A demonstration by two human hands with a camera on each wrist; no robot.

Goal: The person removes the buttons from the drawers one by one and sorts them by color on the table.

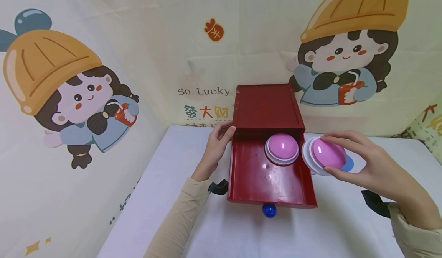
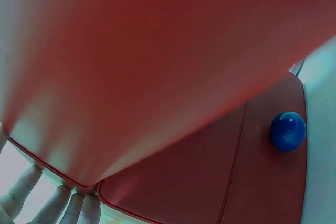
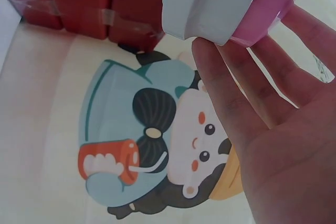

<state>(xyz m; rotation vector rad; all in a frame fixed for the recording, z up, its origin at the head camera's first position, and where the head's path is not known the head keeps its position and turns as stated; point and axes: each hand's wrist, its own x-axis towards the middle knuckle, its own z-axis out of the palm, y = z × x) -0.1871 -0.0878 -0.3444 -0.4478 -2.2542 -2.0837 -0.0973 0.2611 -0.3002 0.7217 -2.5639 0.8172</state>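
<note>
A red drawer box [image 1: 267, 106] stands toward the back of the table with its top drawer [image 1: 248, 181] pulled out. My left hand [image 1: 218, 143] grips the box's left side near the drawer opening, thumb at the front corner. Inside the drawer sits a pink dome push button [image 1: 283, 147] on a white base. My right hand [image 1: 366, 156] holds a second pink push button [image 1: 328, 152], tilted, just off the drawer's right wall. In the right wrist view, fingertips touch this button's white base [image 3: 210, 3].
A blue knob [image 1: 269, 210] sticks out from the drawer front. In the left wrist view, another stretch of red panel [image 2: 184, 177] also bears a blue knob [image 2: 287, 130]. Behind the held button shows a rounded blue patch [image 1: 348, 163]. Printed cloth [image 1: 255, 51] hangs behind the white table [image 1: 165, 162].
</note>
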